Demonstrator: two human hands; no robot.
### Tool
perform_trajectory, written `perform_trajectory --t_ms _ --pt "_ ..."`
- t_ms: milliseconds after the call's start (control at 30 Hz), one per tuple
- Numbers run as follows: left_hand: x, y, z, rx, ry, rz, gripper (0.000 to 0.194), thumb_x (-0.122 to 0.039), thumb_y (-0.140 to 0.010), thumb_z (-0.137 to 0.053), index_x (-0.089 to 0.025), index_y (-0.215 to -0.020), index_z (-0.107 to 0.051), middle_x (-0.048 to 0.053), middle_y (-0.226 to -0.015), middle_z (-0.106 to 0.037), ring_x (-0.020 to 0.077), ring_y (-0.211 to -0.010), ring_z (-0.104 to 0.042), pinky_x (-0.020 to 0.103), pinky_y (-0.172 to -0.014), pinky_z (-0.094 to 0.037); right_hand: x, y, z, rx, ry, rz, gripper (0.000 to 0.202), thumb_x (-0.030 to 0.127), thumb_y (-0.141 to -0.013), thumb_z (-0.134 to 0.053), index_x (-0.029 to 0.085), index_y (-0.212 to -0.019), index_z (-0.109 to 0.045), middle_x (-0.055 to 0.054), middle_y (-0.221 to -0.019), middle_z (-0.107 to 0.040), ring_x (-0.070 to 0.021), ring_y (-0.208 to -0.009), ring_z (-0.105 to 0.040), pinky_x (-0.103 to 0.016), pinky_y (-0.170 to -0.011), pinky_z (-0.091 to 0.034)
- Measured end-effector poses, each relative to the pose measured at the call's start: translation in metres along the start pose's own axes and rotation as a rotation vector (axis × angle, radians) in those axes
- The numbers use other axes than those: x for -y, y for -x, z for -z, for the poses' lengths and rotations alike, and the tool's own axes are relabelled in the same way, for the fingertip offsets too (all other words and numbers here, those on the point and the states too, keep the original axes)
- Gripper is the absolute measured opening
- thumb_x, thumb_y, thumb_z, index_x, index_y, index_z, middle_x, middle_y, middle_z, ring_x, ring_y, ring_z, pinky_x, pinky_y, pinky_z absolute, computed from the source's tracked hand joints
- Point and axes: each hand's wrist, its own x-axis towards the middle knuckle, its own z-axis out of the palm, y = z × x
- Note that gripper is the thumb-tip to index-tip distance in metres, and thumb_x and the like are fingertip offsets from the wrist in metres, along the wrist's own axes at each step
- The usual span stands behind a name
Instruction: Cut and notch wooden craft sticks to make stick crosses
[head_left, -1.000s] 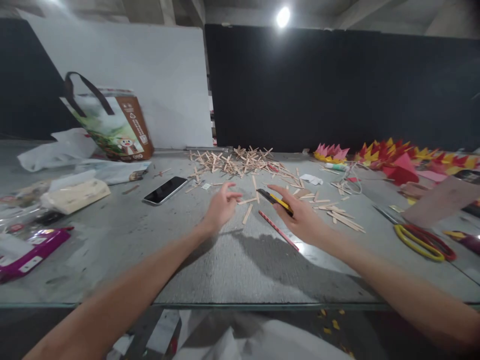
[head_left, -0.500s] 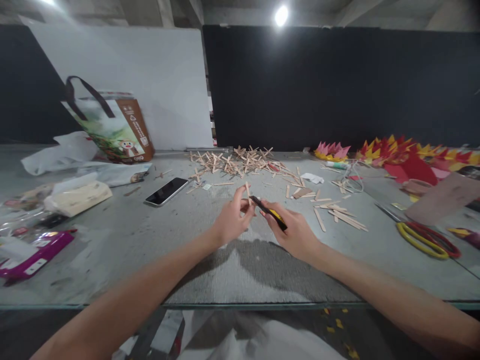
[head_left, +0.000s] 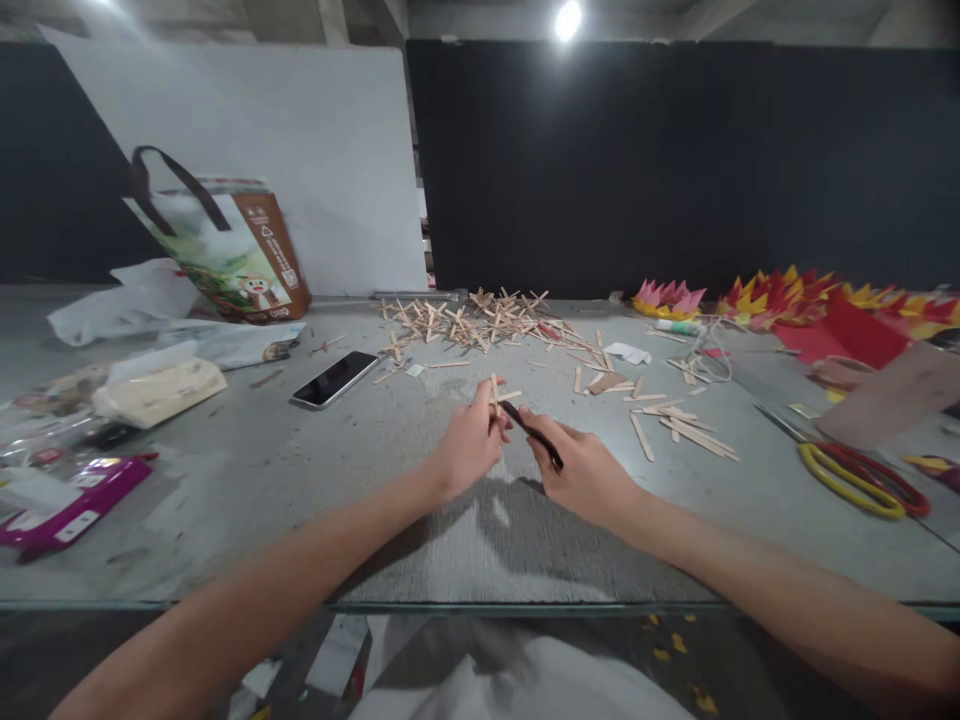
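Note:
Pinched in my left hand (head_left: 471,448) is a small cross of wooden sticks (head_left: 496,393), held above the middle of the table. My right hand (head_left: 589,468) is wrapped round a dark utility knife (head_left: 541,440), whose tip points up and left and meets or nearly meets the cross. Beyond my hands lies a heap of stick crosses (head_left: 465,325). Loose flat sticks (head_left: 694,435) are scattered to the right of my right hand.
A phone (head_left: 335,380) lies left of my hands, with a printed bag (head_left: 240,255) behind it. Plastic packets (head_left: 161,392) cover the far left. Scissors (head_left: 855,480) and red and yellow paper pieces (head_left: 795,300) are at the right.
The stick in my left hand has turned, and its crosspiece now shows. The knife has rolled in my right hand, so its yellow side no longer shows.

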Motion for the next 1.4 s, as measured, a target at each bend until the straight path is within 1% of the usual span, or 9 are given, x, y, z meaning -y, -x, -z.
perform_trajectory --t_ms 100,267,467,633,833,1000,1167,1333,1400 --pt "0.0035 0.0002 0.0040 0.051 -0.081 -0.070 0.051 -0.015 -0.097 -0.053 -0.021 -0.148 -0.048 0.002 -0.084 -0.072 0.0156 -0.074 -0.069 0.028 -0.073 -0.055 -0.0030 0.0010 0.0000 0.020 0.008 0.020 0.043 0.019 -0.106 -0.040 0.023 -0.149 -0.047 -0.012 -0.109 -0.076 -0.0217 -0.077 -0.072 -0.028 -0.065 -0.043" --pt "0.0020 0.0005 0.0038 0.042 0.049 0.024 0.052 -0.020 -0.100 -0.050 -0.021 -0.151 -0.040 0.001 -0.082 -0.072 0.0158 -0.069 -0.070 0.028 -0.068 -0.055 -0.0032 0.0020 -0.0011 0.003 0.016 0.020 0.043 0.019 -0.106 -0.041 0.022 -0.149 -0.048 -0.011 -0.105 -0.076 -0.0223 -0.077 -0.072 -0.029 -0.066 -0.044" --pt "0.0017 0.0011 0.0109 0.097 -0.221 -0.126 0.052 -0.016 -0.099 -0.048 -0.020 -0.150 -0.044 0.003 -0.088 -0.071 0.0161 -0.078 -0.069 0.029 -0.076 -0.053 -0.0005 0.0024 -0.0028 -0.002 0.028 0.015 0.043 0.019 -0.106 -0.041 0.020 -0.148 -0.050 -0.013 -0.108 -0.077 -0.0234 -0.079 -0.074 -0.030 -0.067 -0.047" --pt "-0.0011 0.0031 0.0062 0.074 -0.037 -0.012 0.052 -0.017 -0.100 -0.044 -0.019 -0.152 -0.039 0.001 -0.085 -0.070 0.0143 -0.069 -0.068 0.026 -0.068 -0.053 -0.0003 0.0037 -0.0035 -0.006 0.027 0.015 0.044 0.018 -0.106 -0.040 0.020 -0.149 -0.048 -0.011 -0.106 -0.077 -0.0227 -0.075 -0.073 -0.030 -0.065 -0.046" --pt "0.0024 0.0036 0.0092 0.112 -0.243 -0.143 0.051 -0.014 -0.098 -0.047 -0.019 -0.148 -0.046 0.003 -0.087 -0.070 0.0156 -0.075 -0.066 0.028 -0.075 -0.052 -0.0010 0.0066 -0.0035 -0.006 0.028 0.014 0.044 0.016 -0.105 -0.042 0.020 -0.148 -0.050 -0.013 -0.110 -0.077 -0.0244 -0.082 -0.076 -0.031 -0.068 -0.049" --pt "0.0012 0.0038 0.0079 0.082 -0.113 -0.088 0.047 -0.017 -0.102 -0.045 -0.020 -0.149 -0.044 0.002 -0.084 -0.070 0.0138 -0.069 -0.066 0.025 -0.069 -0.051 -0.0027 0.0076 -0.0045 -0.018 0.035 0.046 0.047 0.014 -0.104 -0.043 0.020 -0.151 -0.046 -0.011 -0.107 -0.077 -0.0229 -0.077 -0.074 -0.030 -0.066 -0.049" --pt "0.0060 0.0015 0.0108 0.096 -0.317 -0.220 0.052 -0.012 -0.098 -0.046 -0.018 -0.149 -0.046 0.003 -0.086 -0.069 0.0164 -0.075 -0.065 0.028 -0.073 -0.049 -0.0032 0.0075 -0.0061 -0.046 0.057 0.070 0.046 0.014 -0.104 -0.044 0.020 -0.149 -0.047 -0.012 -0.108 -0.077 -0.0236 -0.077 -0.074 -0.031 -0.063 -0.050" --pt "0.0041 0.0025 0.0091 0.088 -0.174 -0.105 0.050 -0.014 -0.101 -0.043 -0.020 -0.151 -0.041 0.001 -0.085 -0.069 0.0134 -0.069 -0.065 0.024 -0.068 -0.049 -0.0022 0.0067 -0.0072 -0.057 0.045 0.061 0.047 0.014 -0.104 -0.043 0.021 -0.151 -0.046 -0.010 -0.105 -0.077 -0.0229 -0.076 -0.075 -0.031 -0.065 -0.051" --pt "0.0025 0.0025 0.0091 0.083 -0.184 -0.120 0.050 -0.014 -0.101 -0.044 -0.019 -0.150 -0.042 0.001 -0.085 -0.069 0.0133 -0.070 -0.065 0.024 -0.068 -0.049 -0.0017 0.0070 -0.0073 -0.066 0.043 0.055 0.048 0.015 -0.105 -0.043 0.021 -0.152 -0.046 -0.011 -0.105 -0.077 -0.0230 -0.077 -0.075 -0.031 -0.066 -0.052"
